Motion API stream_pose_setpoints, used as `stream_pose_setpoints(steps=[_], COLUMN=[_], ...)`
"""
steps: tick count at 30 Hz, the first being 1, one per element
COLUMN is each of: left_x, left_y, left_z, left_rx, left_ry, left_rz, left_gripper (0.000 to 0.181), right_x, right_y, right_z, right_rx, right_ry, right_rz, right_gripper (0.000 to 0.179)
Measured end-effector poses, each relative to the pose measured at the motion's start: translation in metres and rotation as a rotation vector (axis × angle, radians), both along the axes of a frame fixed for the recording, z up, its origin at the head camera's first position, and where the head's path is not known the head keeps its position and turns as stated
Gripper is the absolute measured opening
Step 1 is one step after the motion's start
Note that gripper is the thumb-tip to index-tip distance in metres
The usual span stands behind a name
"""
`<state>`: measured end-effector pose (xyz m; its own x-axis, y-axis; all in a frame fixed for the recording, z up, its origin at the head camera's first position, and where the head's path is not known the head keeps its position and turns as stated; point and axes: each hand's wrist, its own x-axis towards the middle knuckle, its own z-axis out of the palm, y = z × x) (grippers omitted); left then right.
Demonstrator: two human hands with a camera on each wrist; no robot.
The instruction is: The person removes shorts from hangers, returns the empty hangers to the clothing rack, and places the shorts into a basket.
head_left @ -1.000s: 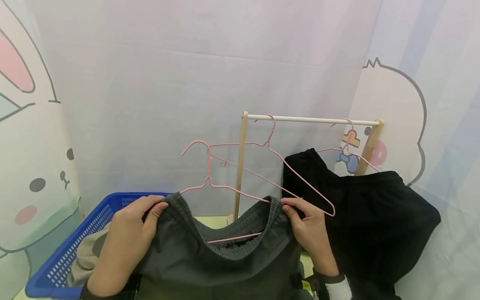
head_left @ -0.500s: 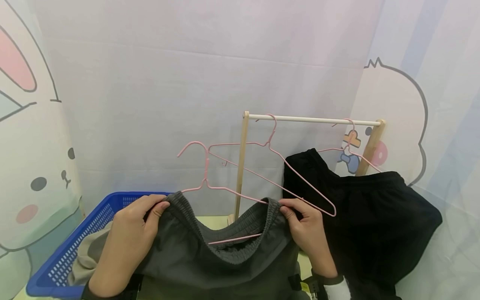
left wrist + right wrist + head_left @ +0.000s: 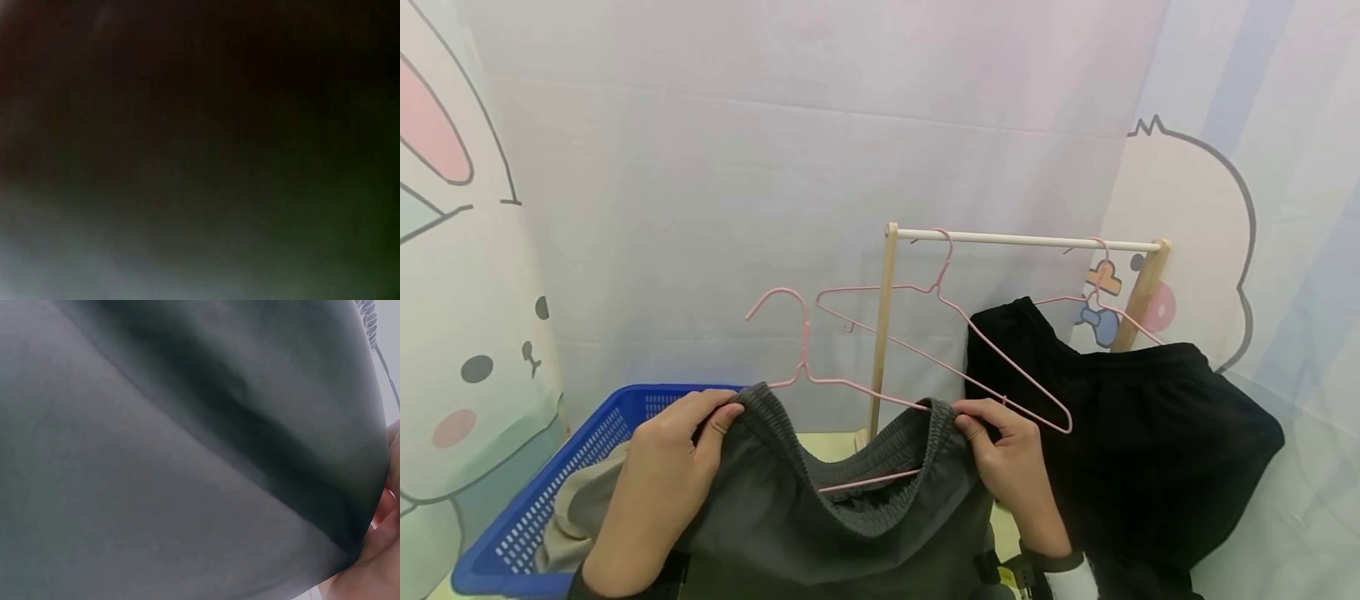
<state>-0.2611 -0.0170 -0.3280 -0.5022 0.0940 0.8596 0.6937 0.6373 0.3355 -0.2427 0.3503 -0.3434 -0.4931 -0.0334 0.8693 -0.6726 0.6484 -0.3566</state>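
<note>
Dark grey-green shorts or trousers with a gathered elastic waistband hang between my two hands in the head view; their lower part is out of frame. My left hand pinches the left end of the waistband between thumb and fingers. At the right end, my right hand pinches the band the same way. A pink wire hanger sits inside the waist, its hook upright and its bottom bar crossing the opening. Grey-green cloth fills most of the right wrist view. The left wrist view is too dark and blurred to read.
Behind stands a wooden rack with a white rail. A bare pink hanger hangs from it, beside black shorts on another hanger. On the left, a blue plastic basket holds beige cloth.
The hanger in the waistband has shifted left and slightly down, its hook leaning further left. My right hand has moved a little left, narrowing the waistband; my left hand has barely shifted.
</note>
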Motion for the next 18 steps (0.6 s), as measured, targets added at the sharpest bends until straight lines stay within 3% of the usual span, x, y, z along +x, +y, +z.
stream_pose_setpoints(steps=[18], left_x=[0.0023], left_y=[0.0046], left_z=[0.0024], left_rx=[0.010], left_ry=[0.008], left_rz=[0.005], left_gripper=[0.013], right_x=[-0.0006], right_y=[-0.0059], right_z=[-0.0009], right_rx=[0.039], right_ry=[-0.027], right_rz=[0.011], right_gripper=[0.023])
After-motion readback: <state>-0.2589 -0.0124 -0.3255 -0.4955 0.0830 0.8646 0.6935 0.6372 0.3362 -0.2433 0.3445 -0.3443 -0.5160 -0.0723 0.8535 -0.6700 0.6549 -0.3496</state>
